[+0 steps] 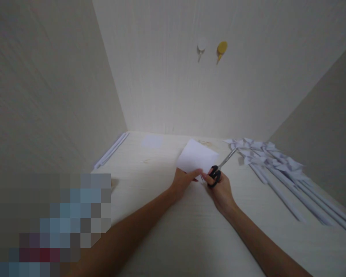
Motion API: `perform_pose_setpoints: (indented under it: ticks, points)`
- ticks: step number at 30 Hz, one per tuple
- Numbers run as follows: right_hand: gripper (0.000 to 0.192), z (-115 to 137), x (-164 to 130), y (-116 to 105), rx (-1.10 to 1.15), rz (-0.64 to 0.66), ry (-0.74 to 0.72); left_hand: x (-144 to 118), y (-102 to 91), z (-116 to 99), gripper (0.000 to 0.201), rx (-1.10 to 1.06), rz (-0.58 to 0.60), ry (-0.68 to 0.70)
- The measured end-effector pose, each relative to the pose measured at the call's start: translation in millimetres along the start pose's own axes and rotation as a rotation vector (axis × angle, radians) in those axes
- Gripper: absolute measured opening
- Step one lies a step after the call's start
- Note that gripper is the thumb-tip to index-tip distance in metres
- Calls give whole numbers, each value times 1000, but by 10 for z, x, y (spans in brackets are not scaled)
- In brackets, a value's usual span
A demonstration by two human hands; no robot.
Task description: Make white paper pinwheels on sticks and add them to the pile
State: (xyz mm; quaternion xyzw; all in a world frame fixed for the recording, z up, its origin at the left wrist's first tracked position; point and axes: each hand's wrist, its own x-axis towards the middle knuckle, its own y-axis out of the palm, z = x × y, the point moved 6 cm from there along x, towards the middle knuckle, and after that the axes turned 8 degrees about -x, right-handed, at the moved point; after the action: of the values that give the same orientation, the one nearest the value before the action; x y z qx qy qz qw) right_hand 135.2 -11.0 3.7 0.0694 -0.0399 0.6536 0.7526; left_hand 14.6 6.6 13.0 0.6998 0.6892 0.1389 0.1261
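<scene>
My left hand (185, 182) pinches one flat white paper (193, 156); right of this paper, my right hand (222, 189) holds scissors (227, 157) with metal blades and black, looped handles.

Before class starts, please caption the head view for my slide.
Left hand holding paper, right hand holding scissors.

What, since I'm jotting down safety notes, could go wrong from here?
The scissors in the right hand point toward the folded paper pieces, so a forward push might snag or tear one. The left hand, holding the white sheet, is close beside them, so swinging the scissors round carelessly could nick it.
</scene>
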Motion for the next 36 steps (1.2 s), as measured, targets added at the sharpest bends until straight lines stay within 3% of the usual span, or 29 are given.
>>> perform_pose_setpoints:
  ticks: [5, 10, 15, 36]
  points:
    - [22, -32, -10, -6, 41, 25, 77, -8, -58, -42, 19, -23, -87, 14]
    - [23, 2, -20, -3, 52, 74, 31, -29, -107, -77, 15, -10, -173, 6]
    - [26, -8, -26, 21, 44, 102, 17, -27, -97, -65, 15, -6, -156, 16]
    - [27, 17, -22, -33, -70, -18, 9, -24, -48, -75, 18, 9, -76, 31]
